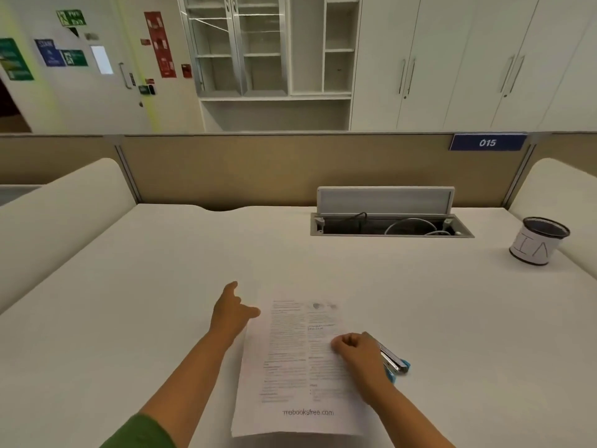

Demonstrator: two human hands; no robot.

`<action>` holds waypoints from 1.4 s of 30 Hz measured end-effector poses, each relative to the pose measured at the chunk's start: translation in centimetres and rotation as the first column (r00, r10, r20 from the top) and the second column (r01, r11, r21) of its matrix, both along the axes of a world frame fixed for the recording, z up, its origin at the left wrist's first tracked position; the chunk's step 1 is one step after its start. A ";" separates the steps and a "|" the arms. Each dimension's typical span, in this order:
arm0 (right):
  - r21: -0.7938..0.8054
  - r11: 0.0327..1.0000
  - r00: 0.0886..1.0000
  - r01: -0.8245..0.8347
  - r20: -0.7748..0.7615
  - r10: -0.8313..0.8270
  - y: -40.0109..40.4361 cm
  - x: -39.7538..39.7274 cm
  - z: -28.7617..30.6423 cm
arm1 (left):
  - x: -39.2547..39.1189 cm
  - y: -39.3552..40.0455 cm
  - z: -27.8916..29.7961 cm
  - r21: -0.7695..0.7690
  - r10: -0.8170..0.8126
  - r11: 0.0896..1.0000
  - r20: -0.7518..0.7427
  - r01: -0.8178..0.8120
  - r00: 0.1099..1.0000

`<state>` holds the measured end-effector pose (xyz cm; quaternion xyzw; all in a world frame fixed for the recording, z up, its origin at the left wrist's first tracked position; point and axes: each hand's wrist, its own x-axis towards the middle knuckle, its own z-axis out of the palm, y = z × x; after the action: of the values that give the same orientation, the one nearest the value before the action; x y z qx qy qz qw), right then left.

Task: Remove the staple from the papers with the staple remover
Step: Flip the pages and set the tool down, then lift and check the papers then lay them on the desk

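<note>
The papers (300,367), thin and floppy, lie nearest on the desk (161,286). At their right edge, the right hand (358,350) is clenched around the blue, rigid staple remover (395,363). Beyond their left edge, the left hand (231,310) rests released; pressing there should steady them.

A mesh cup (539,240) stands on the counter (193,270), right of the open cable hatch (391,221). Behind the hatch hangs a blue "015" plate (487,142).
</note>
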<state>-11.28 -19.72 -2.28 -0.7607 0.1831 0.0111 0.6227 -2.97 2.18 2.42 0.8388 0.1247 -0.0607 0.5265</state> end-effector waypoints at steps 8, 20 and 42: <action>-0.210 0.974 0.995 -0.082 -0.080 0.067 0.4 0.6 -0.4 | -3.2 -1.0 -4.1 0.297 -0.072 0.953 0.046 0.055 0.996; -0.408 0.911 0.998 -0.061 0.000 0.067 -1.8 0.0 1.2 | -4.9 -2.5 -4.8 0.327 -0.086 0.944 0.128 0.040 0.988; -0.344 0.882 0.939 0.323 0.000 -0.344 -9.7 -7.7 3.3 | -4.4 -14.7 -4.5 0.304 -0.542 0.823 0.170 0.480 0.823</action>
<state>-18.99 -29.41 0.98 -0.8129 0.3290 -0.1048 0.4690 -7.40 -12.48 -2.08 0.9009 -0.1668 -0.0789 0.3929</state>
